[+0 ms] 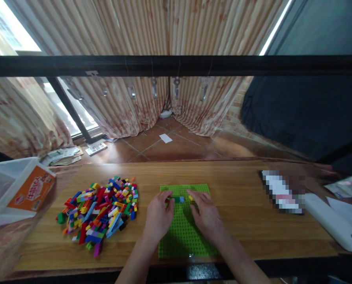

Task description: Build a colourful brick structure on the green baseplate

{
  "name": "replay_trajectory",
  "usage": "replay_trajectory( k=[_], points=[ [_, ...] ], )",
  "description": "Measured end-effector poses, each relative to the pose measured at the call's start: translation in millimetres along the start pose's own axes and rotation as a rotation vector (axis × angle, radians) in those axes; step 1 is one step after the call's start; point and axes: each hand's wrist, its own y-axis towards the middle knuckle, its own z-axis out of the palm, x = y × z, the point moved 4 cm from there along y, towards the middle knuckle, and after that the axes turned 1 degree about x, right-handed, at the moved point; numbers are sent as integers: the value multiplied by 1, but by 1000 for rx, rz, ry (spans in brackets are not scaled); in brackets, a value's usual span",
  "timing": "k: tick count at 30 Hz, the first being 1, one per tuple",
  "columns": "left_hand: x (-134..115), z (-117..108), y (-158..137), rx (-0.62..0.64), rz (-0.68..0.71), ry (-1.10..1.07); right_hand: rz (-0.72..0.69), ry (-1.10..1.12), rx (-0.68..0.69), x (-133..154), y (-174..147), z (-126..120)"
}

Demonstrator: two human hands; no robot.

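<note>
A green studded baseplate (182, 240) lies on the wooden table under both hands. My left hand (160, 215) is over its upper left part, thumb and fingers closed around the end of a dark green brick (173, 199). A light blue brick (182, 199) sits at the right end of that green one. Over the plate's upper right, my right hand (207, 215) has a small yellow brick (190, 198) at its fingertips, a short gap from the light blue one. The fingers hide part of the yellow brick.
A heap of mixed coloured bricks (100, 209) spreads over the table's (247, 236) left side. Left of it stands a white bin (4, 189) with an orange label. At the right are a pixelated dark-edged object (282, 193) and a long white object (330, 221). A black bar (176, 66) crosses above.
</note>
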Motion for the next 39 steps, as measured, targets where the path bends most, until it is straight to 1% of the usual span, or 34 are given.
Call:
replay_trajectory(
  k=[6, 13, 16, 19, 24, 28, 32, 39],
  points=[
    [4, 5, 0, 21, 11, 44, 107, 86, 31, -5, 5, -1],
    [4, 6, -3, 51, 46, 63, 140, 37, 55, -8, 11, 2],
    [2, 6, -5, 60, 57, 78, 132, 35, 61, -10, 13, 6],
    [1, 7, -7, 62, 97, 119, 124, 44, 51, -11, 15, 8],
    [-6, 12, -15, 60, 187, 269, 129, 59, 94, -10, 19, 5],
    [-16, 19, -22, 110, 229, 453, 155, 64, 128, -9, 22, 1],
    [-20, 24, -27, 147, 214, 564, 174, 67, 151, -7, 25, -1],
    [-27, 27, -26, 224, 144, 677, 204, 62, 170, -9, 28, -2]
  ],
)
